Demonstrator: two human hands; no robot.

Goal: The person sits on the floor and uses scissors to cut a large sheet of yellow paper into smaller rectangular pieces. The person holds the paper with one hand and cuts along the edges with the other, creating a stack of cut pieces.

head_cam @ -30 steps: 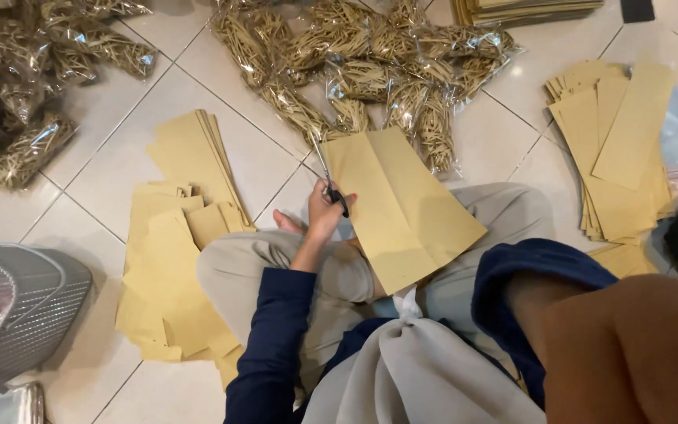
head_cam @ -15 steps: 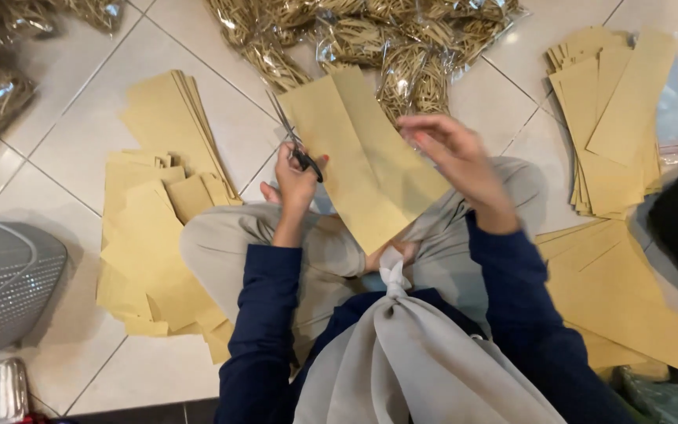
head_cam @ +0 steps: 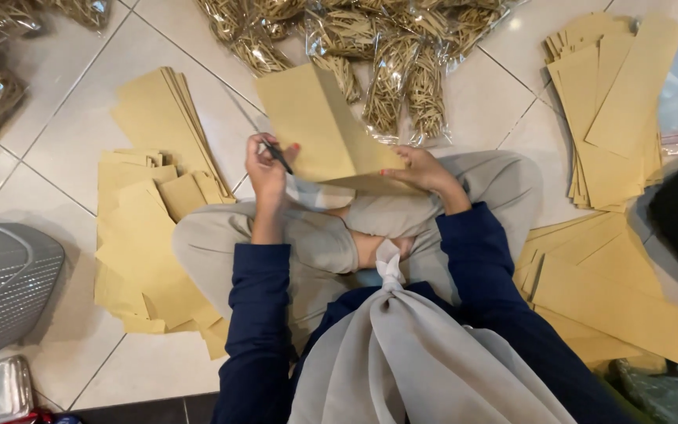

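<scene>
I sit cross-legged on the tiled floor (head_cam: 56,133) and hold 1 brown paper sheet (head_cam: 315,126) above my knees. Its long axis slants from the upper left, toward the bags, down to the lower right at my lap. My right hand (head_cam: 421,169) lies fairly flat with its fingers closed on the sheet's lower right edge. My left hand (head_cam: 267,169) is curled shut around 1 dark pen (head_cam: 279,157) at the sheet's lower left edge, its tip pointing down and right. 2 piles of brown paper lie on the floor at my left (head_cam: 147,235) and 2 at my right (head_cam: 606,118). Clear bags of gold strands (head_cam: 402,71) lie just beyond the sheet.
</scene>
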